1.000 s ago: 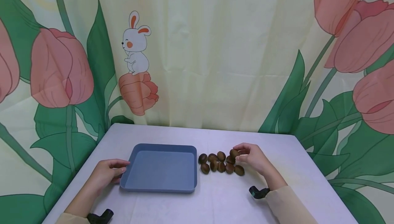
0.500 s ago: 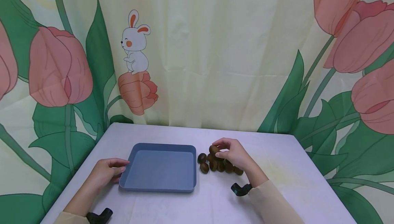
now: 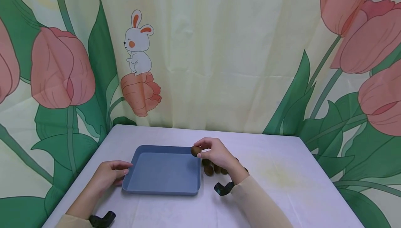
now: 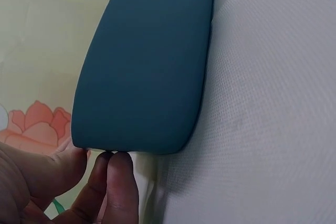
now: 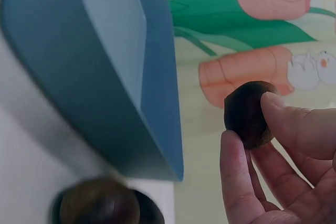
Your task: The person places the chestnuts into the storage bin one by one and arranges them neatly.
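Note:
A brown chestnut (image 3: 195,151) is pinched between the thumb and fingers of my right hand (image 3: 217,154), above the right rim of a shallow blue tray (image 3: 159,190). In the right wrist view the held chestnut (image 5: 249,114) shows beside the tray's corner, clear of its wall. My left hand (image 3: 109,175) grips the tray's left edge with its fingertips; in the left wrist view two fingertips press the outer wall (image 4: 142,87) while the thumb is at the rim. Several more chestnuts (image 3: 208,170) lie right of the tray, partly hidden by my right hand and wrist.
A white cloth (image 3: 275,193) covers the table. Behind it hangs a curtain (image 3: 219,64) printed with tulips and a rabbit. A black wrist camera (image 3: 223,188) sits on my right wrist and another (image 3: 102,219) on my left.
My right hand has carried the chestnut leftward, from the right end of the pile, over the other chestnuts, to the tray's right rim. My left hand and the tray have stayed put.

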`<state>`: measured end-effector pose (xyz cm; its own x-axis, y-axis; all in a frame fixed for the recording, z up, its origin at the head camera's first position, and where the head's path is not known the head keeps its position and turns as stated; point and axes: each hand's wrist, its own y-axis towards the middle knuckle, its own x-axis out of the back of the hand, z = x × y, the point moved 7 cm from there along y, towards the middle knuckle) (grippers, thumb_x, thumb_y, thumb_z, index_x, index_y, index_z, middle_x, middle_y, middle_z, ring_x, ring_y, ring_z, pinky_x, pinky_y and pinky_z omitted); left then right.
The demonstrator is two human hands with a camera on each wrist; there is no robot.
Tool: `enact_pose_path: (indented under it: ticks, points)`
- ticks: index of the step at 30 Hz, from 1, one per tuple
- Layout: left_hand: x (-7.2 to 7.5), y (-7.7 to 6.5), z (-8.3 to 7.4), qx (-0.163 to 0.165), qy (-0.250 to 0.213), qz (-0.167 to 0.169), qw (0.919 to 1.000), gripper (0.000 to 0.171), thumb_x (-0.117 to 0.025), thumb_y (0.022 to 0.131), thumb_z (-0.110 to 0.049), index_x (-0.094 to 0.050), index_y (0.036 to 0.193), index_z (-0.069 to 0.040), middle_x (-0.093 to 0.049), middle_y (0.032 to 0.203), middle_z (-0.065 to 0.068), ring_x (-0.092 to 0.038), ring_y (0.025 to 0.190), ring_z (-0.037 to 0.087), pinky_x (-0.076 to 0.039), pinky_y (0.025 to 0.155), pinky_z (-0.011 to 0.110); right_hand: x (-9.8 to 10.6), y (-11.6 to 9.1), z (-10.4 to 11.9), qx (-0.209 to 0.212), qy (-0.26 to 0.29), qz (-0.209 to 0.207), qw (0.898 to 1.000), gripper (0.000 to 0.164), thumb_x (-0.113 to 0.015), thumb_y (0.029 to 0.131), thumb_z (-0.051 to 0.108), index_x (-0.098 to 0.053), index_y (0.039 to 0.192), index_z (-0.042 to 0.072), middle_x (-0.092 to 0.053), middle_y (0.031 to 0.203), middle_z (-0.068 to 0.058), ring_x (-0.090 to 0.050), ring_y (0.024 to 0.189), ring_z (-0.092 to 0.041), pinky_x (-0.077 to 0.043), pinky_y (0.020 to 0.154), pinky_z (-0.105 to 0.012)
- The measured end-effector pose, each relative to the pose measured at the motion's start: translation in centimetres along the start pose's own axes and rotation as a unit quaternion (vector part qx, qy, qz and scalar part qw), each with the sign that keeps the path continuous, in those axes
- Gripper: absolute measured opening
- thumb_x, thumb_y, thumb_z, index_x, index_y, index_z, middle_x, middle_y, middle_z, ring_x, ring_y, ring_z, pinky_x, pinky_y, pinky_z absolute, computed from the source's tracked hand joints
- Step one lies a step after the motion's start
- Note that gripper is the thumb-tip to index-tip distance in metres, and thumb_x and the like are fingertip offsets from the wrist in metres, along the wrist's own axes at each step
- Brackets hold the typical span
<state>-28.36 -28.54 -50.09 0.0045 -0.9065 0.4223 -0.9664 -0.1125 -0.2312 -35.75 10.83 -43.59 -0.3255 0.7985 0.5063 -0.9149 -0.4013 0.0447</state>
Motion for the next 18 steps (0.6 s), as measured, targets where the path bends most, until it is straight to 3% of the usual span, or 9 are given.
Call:
enact_pose_path:
  ticks: [8, 18]
  points:
    - [0.1, 0.1, 0.1, 0.003, -0.001, 0.003, 1.0000, 0.029, -0.071, 0.100, -0.006, -0.077, 0.129, -0.002, -0.065, 0.144, 0.027, -0.066, 0.098, 0.016, -0.062, 0.074, 0.033, -2.5, 1.8, 1.9, 0.018, 0.006, 0.011, 1.000, 0.034, -0.083, 0.089, 0.006, -0.080, 0.121, 0.017, -0.080, 0.117, -0.002, -0.072, 0.111, -0.018, -0.056, 0.093, -0.035]
    - [0.0, 0.0, 0.1, 0.008, -0.012, 0.006, 0.9999, 0.030, -0.071, 0.100, -0.005, -0.076, 0.130, -0.002, -0.066, 0.143, 0.026, -0.067, 0.096, 0.015, -0.062, 0.074, 0.032, -5.7, 3.8, 3.0, 0.035, 0.020, 0.040, 0.998, 0.033, -0.084, 0.088, 0.004, -0.081, 0.119, 0.017, -0.081, 0.118, -0.003, -0.075, 0.105, -0.015, -0.058, 0.088, -0.031]
